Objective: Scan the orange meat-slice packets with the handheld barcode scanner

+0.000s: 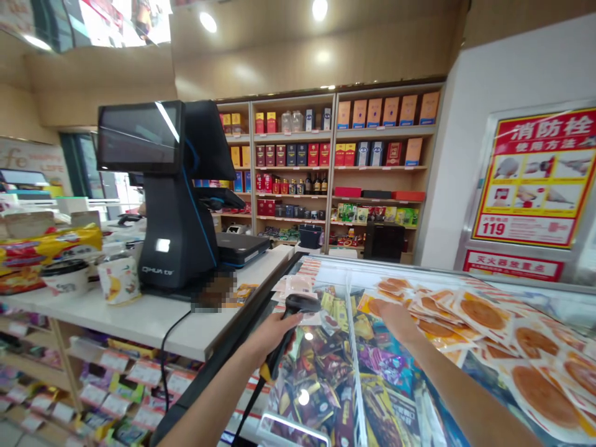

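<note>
My left hand (279,332) is wrapped round the handle of a black barcode scanner (302,303), whose head points to the right. A cable hangs from the base of its handle. My right hand (393,316) is over the freezer's glass top, its fingers closed at the edge of a flat packet of an orange-brown patty (369,304); the fingertips are partly hidden. Beside that hand, many similar flat packets (482,310) lie in an overlapping heap on the glass. Under the glass, wrapped ice creams (321,372) fill the freezer, split by a white wire divider (356,372).
A black checkout terminal (179,230) stands on the white counter (186,335) to the left, with a lidded cup (65,276), a small patterned tub (118,277) and yellow snack bags (51,248). Shelves of boxed goods (293,155) line the back. A red fire-hydrant sign (537,180) hangs right.
</note>
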Demonstrator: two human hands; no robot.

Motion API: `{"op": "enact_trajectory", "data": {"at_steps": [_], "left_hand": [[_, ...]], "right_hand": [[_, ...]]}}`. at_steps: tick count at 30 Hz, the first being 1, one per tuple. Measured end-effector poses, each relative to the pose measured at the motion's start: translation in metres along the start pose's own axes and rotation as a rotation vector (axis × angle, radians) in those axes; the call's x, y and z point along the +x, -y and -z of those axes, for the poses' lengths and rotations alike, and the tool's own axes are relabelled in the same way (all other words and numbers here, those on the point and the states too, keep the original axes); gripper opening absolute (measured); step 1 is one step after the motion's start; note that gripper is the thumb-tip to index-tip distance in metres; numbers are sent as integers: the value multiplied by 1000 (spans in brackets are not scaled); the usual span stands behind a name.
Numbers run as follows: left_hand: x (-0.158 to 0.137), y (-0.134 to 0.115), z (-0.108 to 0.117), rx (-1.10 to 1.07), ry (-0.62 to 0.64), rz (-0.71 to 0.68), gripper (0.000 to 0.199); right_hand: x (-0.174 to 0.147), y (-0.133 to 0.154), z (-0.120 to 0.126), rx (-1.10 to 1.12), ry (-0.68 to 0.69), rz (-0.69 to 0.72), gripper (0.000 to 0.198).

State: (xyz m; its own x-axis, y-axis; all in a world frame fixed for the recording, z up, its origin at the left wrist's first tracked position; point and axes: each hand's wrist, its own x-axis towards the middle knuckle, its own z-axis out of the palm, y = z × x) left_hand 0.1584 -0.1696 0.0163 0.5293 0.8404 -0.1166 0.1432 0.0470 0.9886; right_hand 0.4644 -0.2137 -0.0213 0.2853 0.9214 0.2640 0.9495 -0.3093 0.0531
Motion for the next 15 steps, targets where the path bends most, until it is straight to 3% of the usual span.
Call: {"op": "enact_trajectory", "data": {"at_steps": [6, 10, 15], "left_hand": [[14, -14, -9, -36, 9, 24, 36], [9, -22, -12, -81, 55, 59, 34], [-5, -26, -16, -106, 174, 56, 33]], "right_hand": [[0, -5, -9, 86, -60, 0, 36], [4, -8, -5, 241, -64, -127, 23], [11, -30, 4, 412, -265, -334, 31]]}}
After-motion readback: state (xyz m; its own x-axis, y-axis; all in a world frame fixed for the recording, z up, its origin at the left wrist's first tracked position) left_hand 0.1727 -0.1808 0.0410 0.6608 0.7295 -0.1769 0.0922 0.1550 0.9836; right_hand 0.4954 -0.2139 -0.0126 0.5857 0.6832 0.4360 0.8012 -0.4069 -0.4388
